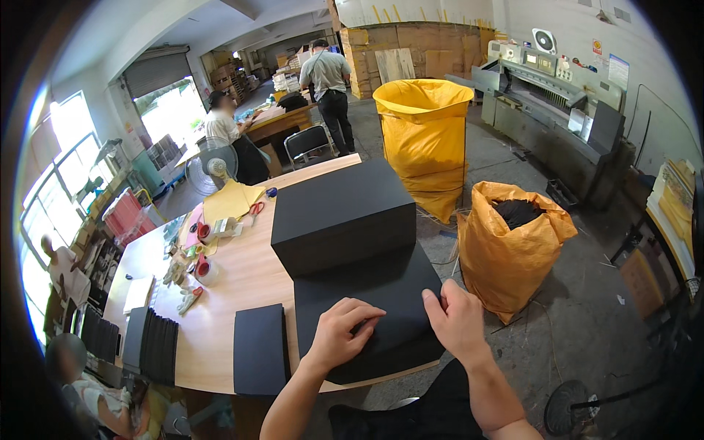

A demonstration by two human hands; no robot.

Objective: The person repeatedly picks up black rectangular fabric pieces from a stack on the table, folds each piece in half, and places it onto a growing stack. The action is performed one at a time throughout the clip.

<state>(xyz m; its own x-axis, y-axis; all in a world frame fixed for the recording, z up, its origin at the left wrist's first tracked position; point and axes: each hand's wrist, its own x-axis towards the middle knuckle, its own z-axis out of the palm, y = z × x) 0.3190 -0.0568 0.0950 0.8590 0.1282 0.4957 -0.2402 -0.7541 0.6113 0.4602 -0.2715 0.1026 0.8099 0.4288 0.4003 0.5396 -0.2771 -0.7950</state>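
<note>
A low stack of large black sheets (389, 275) lies at the table's near right corner. My left hand (343, 334) is over its top, fingers loosely bent toward the right and thumb apart from them, with nothing visible in it. At the stack's right edge is my right hand (458, 319), its thumb apart from the index finger; the other fingers are partly hidden, and I see nothing held. Behind, a taller block of black sheets (341, 209) rises above the low stack. Left of my left hand sits a smaller black pile (260, 348).
Several black pieces (150, 341) stand in a row on the wooden table (209, 312). Red-handled scissors (255, 210) and tape rolls (207, 270) lie farther back. An orange sack (506, 257) and a yellow bag (423, 139) stand right of the table. Other people work beyond and at left.
</note>
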